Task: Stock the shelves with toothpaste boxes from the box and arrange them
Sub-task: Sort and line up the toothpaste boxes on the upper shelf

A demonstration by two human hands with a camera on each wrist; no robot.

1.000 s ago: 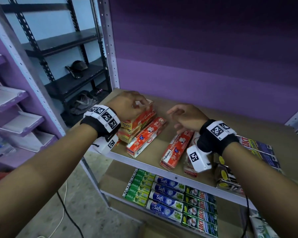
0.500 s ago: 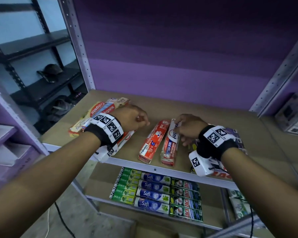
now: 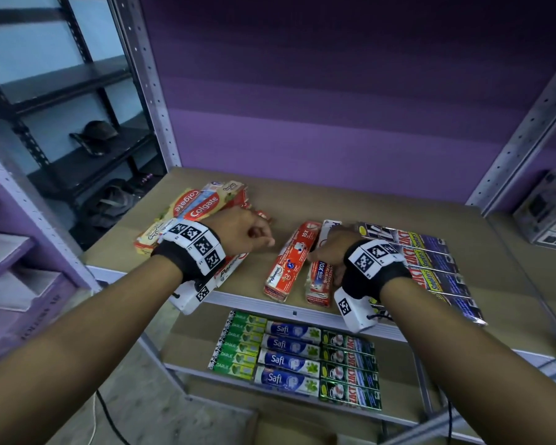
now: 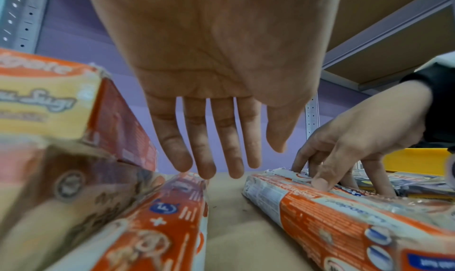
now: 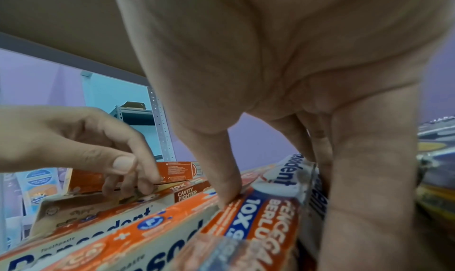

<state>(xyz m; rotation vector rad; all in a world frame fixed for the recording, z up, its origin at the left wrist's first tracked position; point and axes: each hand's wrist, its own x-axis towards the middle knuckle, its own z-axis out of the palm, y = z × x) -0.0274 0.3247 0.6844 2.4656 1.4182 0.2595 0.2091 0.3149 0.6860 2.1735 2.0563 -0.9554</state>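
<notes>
Both forearms are seen bare, without sleeves. A black wristband [image 3: 174, 258] is worn on the left wrist and another black band [image 3: 389, 274] on the right, each topped by white panels printed with black square marker codes. A white camera housing [image 3: 353, 311], also marked, is strapped beneath each wrist.
</notes>
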